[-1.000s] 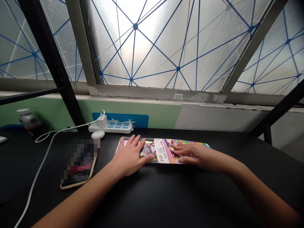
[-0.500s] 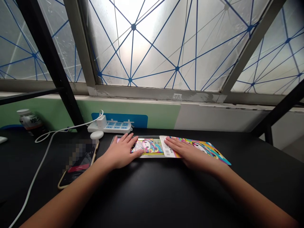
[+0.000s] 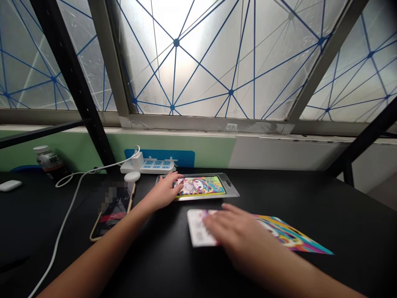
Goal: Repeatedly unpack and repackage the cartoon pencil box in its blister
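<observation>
A clear plastic blister pack (image 3: 231, 189) with a bright cartoon print inside lies flat at the back of the desk. My left hand (image 3: 164, 191) rests on its left end, fingers stretched out. Nearer to me is a colourful printed card (image 3: 288, 234) with a white end panel. Flat on top of that card lies my right hand (image 3: 231, 231), slightly blurred, covering its middle. The card and the pack are apart.
A phone (image 3: 113, 215) lies left of the pack, beside a round white object (image 3: 132, 176). Behind stands a white power strip (image 3: 155, 166) with a plugged-in charger; its white cable (image 3: 66, 211) runs down the left. A bottle (image 3: 49, 161) and black posts stand farther out.
My right hand has slid the printed card off the blister pack, toward me and to the right. My left hand stays on the pack's left end. The view has shifted slightly.
</observation>
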{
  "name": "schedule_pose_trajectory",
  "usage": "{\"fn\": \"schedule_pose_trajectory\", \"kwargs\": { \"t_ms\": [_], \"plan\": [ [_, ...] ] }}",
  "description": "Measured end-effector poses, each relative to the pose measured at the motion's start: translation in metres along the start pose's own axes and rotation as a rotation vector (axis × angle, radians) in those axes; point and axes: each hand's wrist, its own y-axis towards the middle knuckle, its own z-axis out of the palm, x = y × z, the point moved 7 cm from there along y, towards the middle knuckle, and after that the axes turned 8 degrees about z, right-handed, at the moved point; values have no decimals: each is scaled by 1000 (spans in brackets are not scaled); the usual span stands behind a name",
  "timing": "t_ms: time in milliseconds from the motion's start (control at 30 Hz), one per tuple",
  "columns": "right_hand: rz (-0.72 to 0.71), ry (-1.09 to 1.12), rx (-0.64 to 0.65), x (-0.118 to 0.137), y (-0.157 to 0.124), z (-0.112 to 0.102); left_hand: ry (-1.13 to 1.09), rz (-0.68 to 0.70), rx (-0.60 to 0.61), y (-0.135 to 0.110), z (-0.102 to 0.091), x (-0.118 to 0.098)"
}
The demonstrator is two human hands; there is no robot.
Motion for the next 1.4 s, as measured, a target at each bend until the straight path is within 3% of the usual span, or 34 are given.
{"fn": "schedule_pose_trajectory", "kwargs": {
  "t_ms": [100, 167, 300, 433, 833, 967, 1100, 1200, 1300, 1400],
  "plan": [
    [-201, -31, 3, 60, 2, 32, 6, 70, 9, -2, 6, -8],
    [-187, -30, 22, 72, 15, 51, 21, 120, 24, -4, 10, -12],
    [-16, 112, 14, 59, 53, 65, 66, 182, 18, -3, 14, -14],
    [29, 271, 2, 44, 68, 62, 95, 221, 5, 0, 14, -11],
    [-206, 427, 110, 34, 59, 58, 112, 254, 17, -1, 11, -14],
    [-197, 375, 84, 34, 62, 63, 125, 269, -5, 0, 13, -12],
    [-254, 263, -40, 37, 68, 63, 110, 272, -19, 1, 13, -10],
    [-171, 173, -156, 15, 77, 50, 111, 272, -21, 0, 12, -11],
    [198, 109, -197, -49, 84, 31, 127, 276, -13, -1, 11, -14],
    [360, 115, -186, -108, 80, 20, 160, 256, 3, -2, 11, -15]
  ]
}}
